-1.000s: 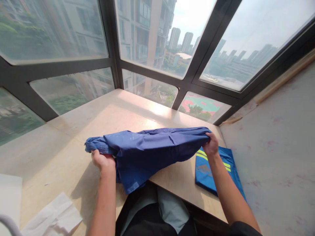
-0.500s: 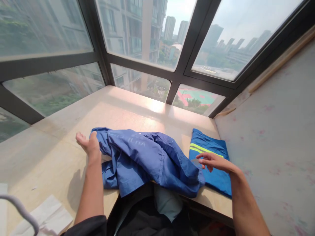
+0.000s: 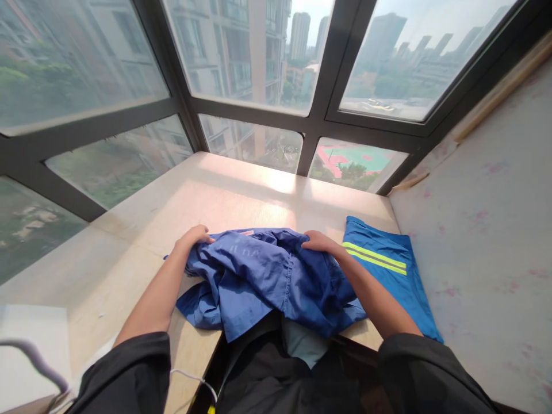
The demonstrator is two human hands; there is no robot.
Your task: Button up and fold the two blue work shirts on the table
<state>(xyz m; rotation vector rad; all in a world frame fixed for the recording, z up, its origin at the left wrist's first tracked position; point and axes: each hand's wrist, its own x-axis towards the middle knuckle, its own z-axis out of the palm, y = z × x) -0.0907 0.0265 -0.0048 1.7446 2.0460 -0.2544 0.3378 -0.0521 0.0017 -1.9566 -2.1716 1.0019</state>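
A crumpled dark blue garment [image 3: 259,282] lies on the wooden table [image 3: 224,195] near its front edge, partly hanging over it. My left hand [image 3: 192,237] rests on the garment's far left part, fingers curled onto the cloth. My right hand [image 3: 318,242] lies on its far right part, fingers bent down on the fabric. Whether either hand pinches the cloth is hard to make out. To the right lies a folded brighter blue garment [image 3: 388,270] with yellow-green stripes.
Large windows with dark frames [image 3: 185,103] enclose the table at the back and left. A pale wall [image 3: 487,230] bounds the right side. White paper [image 3: 30,356] and a thin white cable [image 3: 194,379] lie at the lower left.
One second ago both hands held the garment stretched above the table. It then dropped in a heap with the hands open, and now both hands rest on its far edge.
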